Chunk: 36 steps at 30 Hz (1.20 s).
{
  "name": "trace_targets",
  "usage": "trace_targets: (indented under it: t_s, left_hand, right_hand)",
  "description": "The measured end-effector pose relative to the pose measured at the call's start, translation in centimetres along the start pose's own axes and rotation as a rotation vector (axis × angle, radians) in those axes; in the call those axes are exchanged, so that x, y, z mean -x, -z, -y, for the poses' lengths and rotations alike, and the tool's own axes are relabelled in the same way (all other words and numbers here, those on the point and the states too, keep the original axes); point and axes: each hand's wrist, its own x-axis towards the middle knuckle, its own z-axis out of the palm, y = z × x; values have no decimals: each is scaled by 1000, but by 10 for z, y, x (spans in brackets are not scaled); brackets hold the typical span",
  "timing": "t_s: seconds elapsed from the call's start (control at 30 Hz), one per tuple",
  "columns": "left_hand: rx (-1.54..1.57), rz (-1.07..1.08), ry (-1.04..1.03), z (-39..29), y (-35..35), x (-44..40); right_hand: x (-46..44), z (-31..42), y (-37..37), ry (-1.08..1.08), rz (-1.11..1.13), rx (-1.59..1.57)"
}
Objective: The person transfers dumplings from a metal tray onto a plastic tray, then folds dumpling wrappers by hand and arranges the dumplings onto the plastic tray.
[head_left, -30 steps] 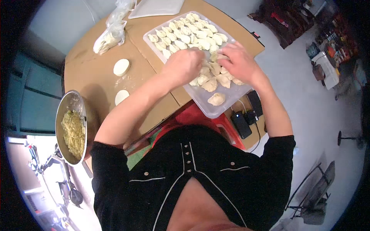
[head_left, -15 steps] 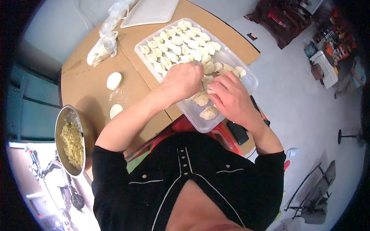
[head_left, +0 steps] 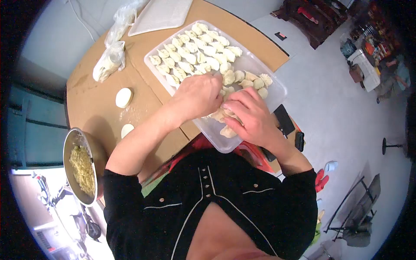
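A translucent white plastic tray [head_left: 260, 60] holds rows of pale dumplings [head_left: 190, 45], with several rounder, pleated dumplings [head_left: 251, 78] toward its right side. Above the tray's near half, my left hand [head_left: 199, 95] is curled with its fingers pressed together. My right hand [head_left: 251, 115] faces it, fingers bent and closed toward the left fingertips. Whatever lies between the fingertips is hidden by the hands. Directly beneath them, pleated dumplings [head_left: 227, 131] lie partly covered.
On the cardboard-covered table [head_left: 151, 112] are round dough wrappers [head_left: 124, 98] and a plastic bag of dough [head_left: 108, 63]. A metal bowl of yellowish filling [head_left: 82, 171] stands at the left edge. Another white tray [head_left: 160, 17] lies at the back. Dark phone-like objects [head_left: 284, 119] sit at right.
Both hands stay close together over the tray and have shifted slightly left and down. The view has tilted a little, uncovering more dumplings beyond my right hand.
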Motion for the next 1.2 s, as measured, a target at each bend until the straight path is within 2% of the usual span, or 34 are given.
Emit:
trace_targets:
  t_s: [0.07, 0.23, 0.3, 0.33, 0.43, 0.5, 0.53, 0.6, 0.77, 0.83, 0.93, 1.0, 1.03, 1.1, 1.13, 1.2]
  left_hand:
    - [20, 69, 41, -2, 3, 1]
    - [20, -26, -1, 2, -6, 2]
    - [24, -52, -7, 2, -6, 1]
    - [26, -87, -8, 2, -6, -1]
    - [-7, -116, -13, 6, -6, -7]
    - [30, -152, -20, 3, -10, -12]
    - [68, -187, -24, 2, -12, -14]
    - [39, -151, -49, 2, -17, -16]
    - [68, -157, -41, 1, -10, -7]
    - [204, -349, -53, 7, 3, 1]
    - [329, -368, 47, 7, 34, 15]
    - [373, -416, 54, 11, 43, 23]
    - [415, -457, 56, 12, 46, 27]
    - [479, -461, 97, 12, 50, 31]
    - [482, -457, 107, 14, 52, 33]
    - [490, -459, 119, 16, 53, 35]
  right_hand:
    - [0, -2, 3, 10, -37, -13]
    - [1, -25, 25, -30, -137, 19]
    - [0, -36, 35, -243, -185, 98]
    - [-3, -43, 39, -245, -188, 105]
    - [-12, -58, 45, -309, -129, 164]
    - [-19, -63, 43, -382, 36, 152]
    - [-23, -66, 41, -379, 34, 154]
    - [-28, -71, 37, -407, 176, 210]
    - [-33, -82, 32, -390, 177, 293]
    - [-34, -89, 31, -381, 204, 337]
    - [-39, -95, 33, -375, 204, 259]
    - [-45, -93, 36, -465, 168, 150]
    - [-47, -94, 36, -462, 172, 153]
    - [-53, -101, 40, -281, 218, 222]
    - [-56, -104, 41, -278, 220, 228]
    - [-62, -109, 41, -91, 336, 247]
